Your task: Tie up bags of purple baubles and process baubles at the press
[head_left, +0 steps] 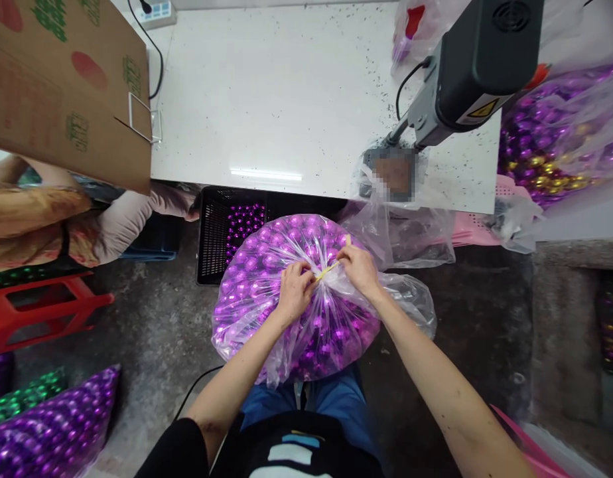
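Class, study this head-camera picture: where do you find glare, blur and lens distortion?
Head view: a bright streak of glare lies on the white table; highlights glint off the clear bag of purple balls held by the left hand and right hand; a pixelated patch sits beneath the black machine; the wide lens bows the table edge and stretches the forearms.

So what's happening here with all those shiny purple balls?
A person sits with a big clear plastic bag full of shiny purple balls on their lap. Both hands are at its gathered neck: the left hand pinches the bunched plastic, and the right hand pulls a yellow rubber band stretched between the two. A black crate with more purple balls sits just beyond, under the edge of a white table. Another filled bag lies on the floor to the left.
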`<state>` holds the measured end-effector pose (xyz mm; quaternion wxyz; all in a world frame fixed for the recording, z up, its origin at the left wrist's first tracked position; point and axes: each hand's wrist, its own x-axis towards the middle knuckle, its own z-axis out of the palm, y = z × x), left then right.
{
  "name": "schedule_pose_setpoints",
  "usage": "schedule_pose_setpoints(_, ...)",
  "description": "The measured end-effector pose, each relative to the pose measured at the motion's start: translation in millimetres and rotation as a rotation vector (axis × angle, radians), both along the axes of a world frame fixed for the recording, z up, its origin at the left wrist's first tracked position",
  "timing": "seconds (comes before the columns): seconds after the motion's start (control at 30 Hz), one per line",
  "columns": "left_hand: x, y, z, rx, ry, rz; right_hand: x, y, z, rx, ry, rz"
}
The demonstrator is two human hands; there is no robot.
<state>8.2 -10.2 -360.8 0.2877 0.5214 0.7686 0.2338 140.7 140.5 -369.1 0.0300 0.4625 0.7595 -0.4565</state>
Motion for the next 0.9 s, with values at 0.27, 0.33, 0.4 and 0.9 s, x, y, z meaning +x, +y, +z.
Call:
schedule_pose_setpoints(0.27,-20.7,-19.4,14.8,-0.051,-0.064,-0.101,13.7,-22.0,48.9,0.239,0.042,-0.090)
schedule_pose_setpoints(0.33,-31.9,-24.6,18.7,-0.013,-0.096,-0.092,24.9,-61.6,72.4,0.268,0.083,-0.068)
schedule_pose_setpoints(0.4,-43.1,-26.1,19.1,0.004,-0.074,-0.094,37.1,-104.1,81.9,0.245,0.087,-0.041)
schedule_pose_setpoints(0.9,-86.0,-52.6,-53.4,-0.312,0.070,0.281,-47.3,-114.3,-10.1,0.375,-0.025,-0.829)
